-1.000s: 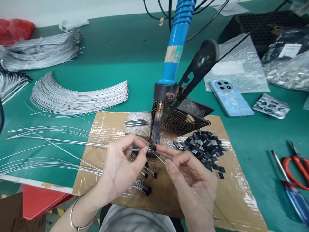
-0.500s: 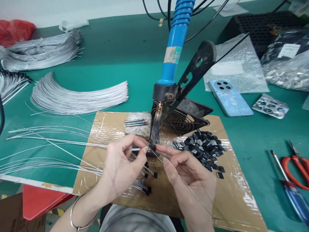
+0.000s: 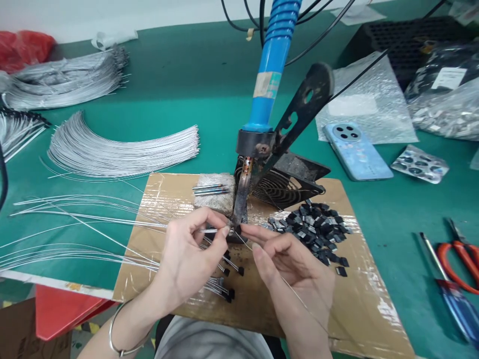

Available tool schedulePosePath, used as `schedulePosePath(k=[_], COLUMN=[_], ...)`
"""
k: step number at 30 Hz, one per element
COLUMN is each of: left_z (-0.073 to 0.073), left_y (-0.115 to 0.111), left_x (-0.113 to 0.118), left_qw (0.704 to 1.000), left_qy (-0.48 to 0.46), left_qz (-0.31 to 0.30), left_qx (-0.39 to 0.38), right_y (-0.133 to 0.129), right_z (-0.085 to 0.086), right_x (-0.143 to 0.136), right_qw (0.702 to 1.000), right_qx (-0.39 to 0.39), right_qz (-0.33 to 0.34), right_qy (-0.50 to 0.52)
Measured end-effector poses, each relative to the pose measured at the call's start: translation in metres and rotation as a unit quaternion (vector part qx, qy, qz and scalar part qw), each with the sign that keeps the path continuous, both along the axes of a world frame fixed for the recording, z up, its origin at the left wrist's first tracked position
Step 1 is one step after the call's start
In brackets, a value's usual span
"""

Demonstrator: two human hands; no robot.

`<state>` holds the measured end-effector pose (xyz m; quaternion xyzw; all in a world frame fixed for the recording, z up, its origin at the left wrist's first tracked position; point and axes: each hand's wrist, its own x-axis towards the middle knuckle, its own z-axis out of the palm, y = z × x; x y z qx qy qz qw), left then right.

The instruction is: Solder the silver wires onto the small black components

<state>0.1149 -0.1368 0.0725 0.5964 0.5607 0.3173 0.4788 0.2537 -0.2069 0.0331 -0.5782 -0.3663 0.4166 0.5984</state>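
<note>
A blue soldering iron [image 3: 267,85] is clamped in a black stand [image 3: 305,107], its tip pointing down between my hands. My left hand [image 3: 192,249] pinches thin white wires [image 3: 149,224], their ends at the tip. Solder wire [image 3: 295,294] runs through my right hand [image 3: 295,274], between thumb and fingers, up to the same spot. A small black piece shows by my right fingertips; its details are hidden. Wires with black connectors [image 3: 220,288] lie below my left hand. Several loose black connectors [image 3: 318,229] are heaped to the right on the cardboard [image 3: 359,299].
Behind the iron stands a black fan [image 3: 288,184]. Short wires rest on a pale block [image 3: 215,199]. White wire bundles [image 3: 123,152] lie at the left. A phone [image 3: 357,152], blister pack [image 3: 419,164], screwdriver [image 3: 454,304] and red-handled pliers [image 3: 460,259] are at the right.
</note>
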Motion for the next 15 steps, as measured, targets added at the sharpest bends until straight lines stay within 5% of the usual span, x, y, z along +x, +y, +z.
schedulePosePath(k=[15], left_z=[0.0002], left_y=[-0.0024], left_x=[-0.0012], left_qw=[1.0], left_qy=[0.005], left_qz=[-0.004], left_qx=[0.019], right_y=[-0.0015], right_z=[0.0035], right_x=[-0.0023], right_qw=[1.0], right_qx=[-0.009], right_qz=[-0.018], right_qy=[0.011])
